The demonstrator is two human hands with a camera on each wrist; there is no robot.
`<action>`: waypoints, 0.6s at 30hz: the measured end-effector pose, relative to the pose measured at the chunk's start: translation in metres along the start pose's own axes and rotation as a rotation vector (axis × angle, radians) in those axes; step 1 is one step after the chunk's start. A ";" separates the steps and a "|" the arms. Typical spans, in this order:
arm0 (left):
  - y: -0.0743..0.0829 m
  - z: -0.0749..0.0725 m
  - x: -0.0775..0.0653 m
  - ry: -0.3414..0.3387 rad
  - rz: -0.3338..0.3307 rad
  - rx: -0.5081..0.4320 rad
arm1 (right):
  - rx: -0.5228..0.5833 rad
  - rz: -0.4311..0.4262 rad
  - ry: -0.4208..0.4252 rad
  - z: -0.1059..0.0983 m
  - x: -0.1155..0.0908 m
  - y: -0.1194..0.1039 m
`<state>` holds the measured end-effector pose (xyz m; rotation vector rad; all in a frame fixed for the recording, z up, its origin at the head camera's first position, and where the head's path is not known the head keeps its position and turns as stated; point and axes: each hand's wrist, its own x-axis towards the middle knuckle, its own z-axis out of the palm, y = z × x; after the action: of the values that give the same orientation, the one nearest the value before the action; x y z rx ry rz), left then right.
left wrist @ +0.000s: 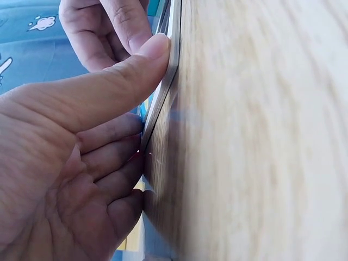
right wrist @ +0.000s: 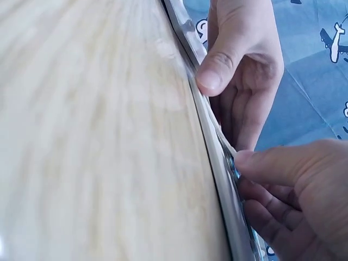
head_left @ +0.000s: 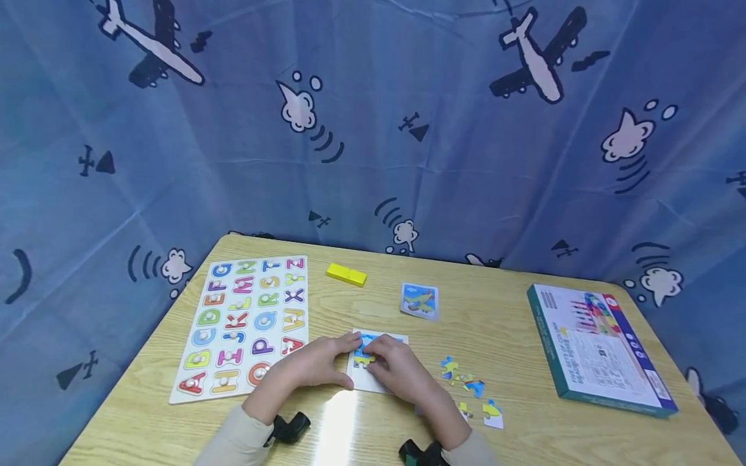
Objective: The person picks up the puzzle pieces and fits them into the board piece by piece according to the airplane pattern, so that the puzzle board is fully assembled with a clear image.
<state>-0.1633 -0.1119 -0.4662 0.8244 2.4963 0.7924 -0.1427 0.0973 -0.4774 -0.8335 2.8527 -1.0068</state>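
Note:
A small jigsaw board [head_left: 364, 380] with a white border lies flat on the table, part of its blue and yellow picture in place. My left hand [head_left: 319, 362] rests along its left side, thumb at the near left corner and index fingertip by the top edge. In the left wrist view the left thumb [left wrist: 155, 48] presses the board's edge. Over the board's middle, my right hand [head_left: 399, 369] pinches a puzzle piece [right wrist: 228, 145], whose thin pale edge shows at the thumb tip in the right wrist view. My fingers hide most of this piece.
Loose puzzle pieces [head_left: 476, 388] lie right of my right forearm. Behind the board is a picture card [head_left: 419, 301] with a plane, and a yellow block [head_left: 346, 274]. An alphabet peg board [head_left: 247, 323] lies left; a flat puzzle box [head_left: 603, 349] lies right.

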 end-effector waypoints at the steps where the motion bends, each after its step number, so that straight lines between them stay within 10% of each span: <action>1: 0.000 0.000 0.000 0.000 0.002 0.000 | 0.004 0.000 0.005 0.001 0.000 0.000; 18: 0.000 0.000 -0.001 0.001 0.025 -0.014 | -0.105 -0.029 0.067 0.009 -0.001 -0.001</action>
<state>-0.1628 -0.1126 -0.4658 0.8521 2.4833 0.8182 -0.1399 0.0922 -0.4842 -0.8672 2.9819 -0.9117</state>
